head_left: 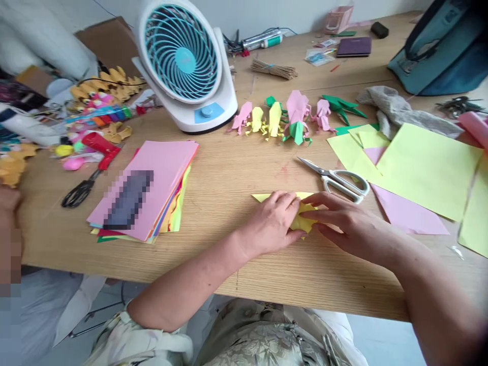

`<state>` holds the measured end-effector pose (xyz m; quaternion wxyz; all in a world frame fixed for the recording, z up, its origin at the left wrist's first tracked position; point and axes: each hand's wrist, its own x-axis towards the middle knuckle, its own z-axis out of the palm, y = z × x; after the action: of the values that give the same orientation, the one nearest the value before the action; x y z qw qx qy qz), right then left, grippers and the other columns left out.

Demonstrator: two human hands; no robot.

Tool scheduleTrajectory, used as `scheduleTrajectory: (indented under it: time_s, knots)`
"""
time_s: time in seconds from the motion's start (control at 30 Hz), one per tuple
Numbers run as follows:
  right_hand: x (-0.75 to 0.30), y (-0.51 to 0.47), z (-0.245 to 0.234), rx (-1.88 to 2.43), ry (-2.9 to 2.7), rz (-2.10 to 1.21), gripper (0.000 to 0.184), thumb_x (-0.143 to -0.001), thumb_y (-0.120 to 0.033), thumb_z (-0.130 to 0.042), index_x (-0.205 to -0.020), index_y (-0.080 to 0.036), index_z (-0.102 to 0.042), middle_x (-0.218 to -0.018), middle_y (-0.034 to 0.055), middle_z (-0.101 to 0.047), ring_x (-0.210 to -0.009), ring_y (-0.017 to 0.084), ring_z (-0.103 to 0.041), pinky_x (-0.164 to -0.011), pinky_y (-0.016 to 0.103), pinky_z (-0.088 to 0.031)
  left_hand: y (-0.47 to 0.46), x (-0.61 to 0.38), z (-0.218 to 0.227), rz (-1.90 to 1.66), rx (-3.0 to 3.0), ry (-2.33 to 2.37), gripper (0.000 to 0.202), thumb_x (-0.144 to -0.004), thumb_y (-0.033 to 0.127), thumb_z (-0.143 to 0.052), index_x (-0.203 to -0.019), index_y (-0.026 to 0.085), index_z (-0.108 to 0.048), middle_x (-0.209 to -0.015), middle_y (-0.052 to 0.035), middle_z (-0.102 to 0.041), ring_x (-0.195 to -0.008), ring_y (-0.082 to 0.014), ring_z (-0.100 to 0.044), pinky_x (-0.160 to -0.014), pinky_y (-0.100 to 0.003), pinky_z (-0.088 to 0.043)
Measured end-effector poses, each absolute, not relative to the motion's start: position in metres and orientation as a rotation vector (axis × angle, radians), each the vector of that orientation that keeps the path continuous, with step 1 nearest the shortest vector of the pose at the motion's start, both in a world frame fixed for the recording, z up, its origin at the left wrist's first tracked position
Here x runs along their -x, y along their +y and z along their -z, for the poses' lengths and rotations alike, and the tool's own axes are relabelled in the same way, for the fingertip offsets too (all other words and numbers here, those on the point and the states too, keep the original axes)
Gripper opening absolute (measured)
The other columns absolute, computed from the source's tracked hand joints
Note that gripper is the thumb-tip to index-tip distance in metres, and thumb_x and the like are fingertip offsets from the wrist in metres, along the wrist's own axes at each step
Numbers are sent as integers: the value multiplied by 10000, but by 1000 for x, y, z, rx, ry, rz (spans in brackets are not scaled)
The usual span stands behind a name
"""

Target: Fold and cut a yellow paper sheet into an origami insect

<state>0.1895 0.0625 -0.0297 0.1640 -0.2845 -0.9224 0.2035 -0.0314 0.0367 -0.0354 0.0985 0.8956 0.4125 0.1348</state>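
A folded piece of yellow paper (299,221) lies on the table near its front edge, mostly covered by my hands. One pointed corner sticks out at the left. My left hand (273,221) rests over the paper with curled fingers, its thumb at the lower edge, holding it down. From the right, my right hand (339,218) grips the paper's right part between fingers and thumb. The two hands' fingertips almost meet over it. Just beyond my right hand lie scissors (339,180) with white handles, their blades pointing away to the left.
A white fan (224,96) stands at the back. Folded paper figures (275,119) line up beside it. Coloured sheets with a blurred dark object on top (168,157) lie left; yellow sheets (427,168) lie right. Another person's arm (9,229) shows at the left edge.
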Motion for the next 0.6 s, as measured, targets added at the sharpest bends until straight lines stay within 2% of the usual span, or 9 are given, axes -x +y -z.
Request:
scheduleTrajectory:
  time_s: [0.3,0.47,0.6]
  knots:
    - [-188,53,38,803,-2638,-428,368,-952,-204,-472,-1270,-286,-640,-1335,120,-546,-1171,277,-583,-924,444,-527,36,31,38,-413,-2688,1227,536,-869,420,-650,-1257,82,-498,-1303,-176,-550,-1241,-316,-480,-1081,-434,-401]
    - [-188,45,44,833,-2610,-336,355,-971,-225,-460,-1275,-258,-639,-1308,144,-558,-1152,286,-584,-932,476,-514,36,32,38,-426,-2703,1226,543,-868,412,-650,-1258,67,-497,-1274,-178,-557,-1215,-310,-487,-1070,-419,-399]
    - [-189,39,50,885,-2603,-213,345,-961,-223,-482,-1262,-253,-650,-1311,131,-574,-1136,303,-570,-928,494,-498,36,31,40,-429,-2685,1228,527,-871,415,-643,-1262,95,-491,-1271,-177,-560,-1219,-308,-484,-1054,-439,-405]
